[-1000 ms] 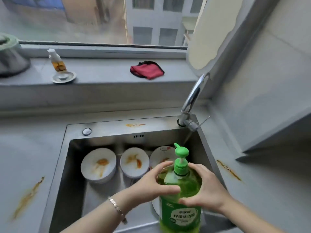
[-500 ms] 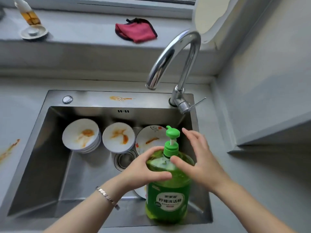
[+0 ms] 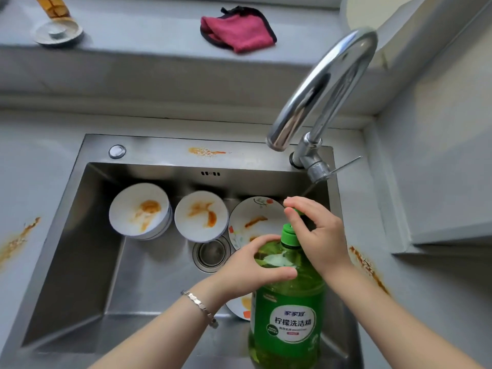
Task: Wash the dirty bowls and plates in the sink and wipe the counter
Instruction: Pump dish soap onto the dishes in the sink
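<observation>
A green bottle of dish soap (image 3: 288,315) stands over the steel sink (image 3: 80,262) at the front right. My left hand (image 3: 255,267) grips its shoulder. My right hand (image 3: 316,235) closes over the green pump head, which is mostly hidden under the fingers. Two stained white bowls (image 3: 138,209) (image 3: 201,215) lie at the back of the basin. A flowered plate (image 3: 255,217) with orange smears lies beside them. Another plate (image 3: 239,307) peeks out below my left wrist.
The chrome faucet (image 3: 319,83) arches over the sink's back right corner. A red cloth (image 3: 237,30) lies on the sill, with a small bottle on a saucer (image 3: 58,31) further left. Orange smears mark the counter at left (image 3: 18,241), at right (image 3: 367,267) and the sink's rim (image 3: 206,151).
My right hand has moved from beside the bottle neck up onto the pump head. The view has tilted down and closer to the sink.
</observation>
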Action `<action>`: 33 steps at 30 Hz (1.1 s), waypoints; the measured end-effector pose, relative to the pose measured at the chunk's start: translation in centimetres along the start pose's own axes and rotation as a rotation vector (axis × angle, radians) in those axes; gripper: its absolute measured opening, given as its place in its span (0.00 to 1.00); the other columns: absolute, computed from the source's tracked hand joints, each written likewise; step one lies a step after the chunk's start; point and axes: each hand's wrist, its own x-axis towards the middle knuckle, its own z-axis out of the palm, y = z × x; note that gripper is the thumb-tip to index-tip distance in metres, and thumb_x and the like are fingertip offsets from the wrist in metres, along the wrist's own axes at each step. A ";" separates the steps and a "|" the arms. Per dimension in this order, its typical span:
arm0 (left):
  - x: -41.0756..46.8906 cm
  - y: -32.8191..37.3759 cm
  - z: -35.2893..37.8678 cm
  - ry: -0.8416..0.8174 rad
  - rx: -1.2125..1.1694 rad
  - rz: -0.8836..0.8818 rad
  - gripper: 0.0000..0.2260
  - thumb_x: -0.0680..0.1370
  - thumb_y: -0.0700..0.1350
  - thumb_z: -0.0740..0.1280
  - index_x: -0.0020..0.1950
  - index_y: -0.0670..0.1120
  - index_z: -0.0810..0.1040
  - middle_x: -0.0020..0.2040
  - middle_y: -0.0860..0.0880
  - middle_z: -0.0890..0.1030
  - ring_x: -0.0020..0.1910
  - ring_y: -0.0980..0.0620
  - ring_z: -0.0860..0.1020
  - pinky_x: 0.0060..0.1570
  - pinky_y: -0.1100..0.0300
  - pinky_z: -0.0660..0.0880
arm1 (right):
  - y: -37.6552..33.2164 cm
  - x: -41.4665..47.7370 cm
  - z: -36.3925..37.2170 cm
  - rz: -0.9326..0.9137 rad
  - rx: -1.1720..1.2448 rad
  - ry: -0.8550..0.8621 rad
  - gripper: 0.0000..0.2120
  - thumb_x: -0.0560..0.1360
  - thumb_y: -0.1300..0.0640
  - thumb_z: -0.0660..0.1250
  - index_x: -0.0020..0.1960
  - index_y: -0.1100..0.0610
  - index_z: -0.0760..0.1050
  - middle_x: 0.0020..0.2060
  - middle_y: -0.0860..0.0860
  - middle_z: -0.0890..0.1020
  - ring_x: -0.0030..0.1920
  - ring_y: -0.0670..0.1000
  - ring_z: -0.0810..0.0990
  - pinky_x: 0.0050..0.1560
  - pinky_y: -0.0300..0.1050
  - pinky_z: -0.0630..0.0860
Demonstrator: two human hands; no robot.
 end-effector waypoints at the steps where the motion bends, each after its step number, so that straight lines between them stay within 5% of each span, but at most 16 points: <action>1: 0.2 -0.2 0.0 0.001 -0.001 -0.011 0.30 0.57 0.64 0.75 0.57 0.68 0.71 0.56 0.59 0.79 0.54 0.61 0.78 0.57 0.59 0.76 | 0.1 0.1 0.2 0.017 -0.005 -0.002 0.09 0.73 0.64 0.68 0.52 0.61 0.81 0.49 0.47 0.80 0.52 0.41 0.78 0.56 0.28 0.72; 9: 1.4 -0.8 -0.2 -0.002 -0.038 -0.049 0.28 0.58 0.64 0.75 0.56 0.66 0.72 0.54 0.59 0.80 0.51 0.63 0.79 0.55 0.59 0.77 | 1.2 0.6 1.0 0.082 -0.057 -0.054 0.08 0.73 0.65 0.69 0.51 0.60 0.81 0.47 0.44 0.79 0.48 0.36 0.75 0.51 0.19 0.66; 20: 1.6 -1.5 -0.1 0.007 -0.032 -0.009 0.36 0.53 0.59 0.79 0.58 0.63 0.70 0.54 0.57 0.81 0.52 0.62 0.79 0.56 0.58 0.77 | 1.7 0.5 1.3 0.146 -0.008 -0.104 0.08 0.74 0.61 0.67 0.53 0.56 0.81 0.48 0.41 0.78 0.49 0.27 0.74 0.52 0.21 0.68; 28: -2.0 0.4 1.7 0.141 0.054 0.083 0.34 0.50 0.65 0.77 0.53 0.71 0.71 0.50 0.66 0.79 0.49 0.70 0.77 0.48 0.72 0.74 | -1.6 0.2 -2.6 0.058 0.070 -0.127 0.09 0.74 0.58 0.68 0.53 0.49 0.79 0.48 0.35 0.78 0.53 0.33 0.76 0.54 0.26 0.71; 33: -5.7 0.0 4.3 0.121 0.011 0.069 0.41 0.45 0.70 0.76 0.57 0.66 0.74 0.53 0.61 0.80 0.53 0.63 0.78 0.57 0.58 0.75 | -2.7 -3.7 -4.5 0.064 0.125 -0.099 0.09 0.73 0.56 0.67 0.52 0.46 0.78 0.49 0.37 0.80 0.52 0.37 0.78 0.54 0.29 0.72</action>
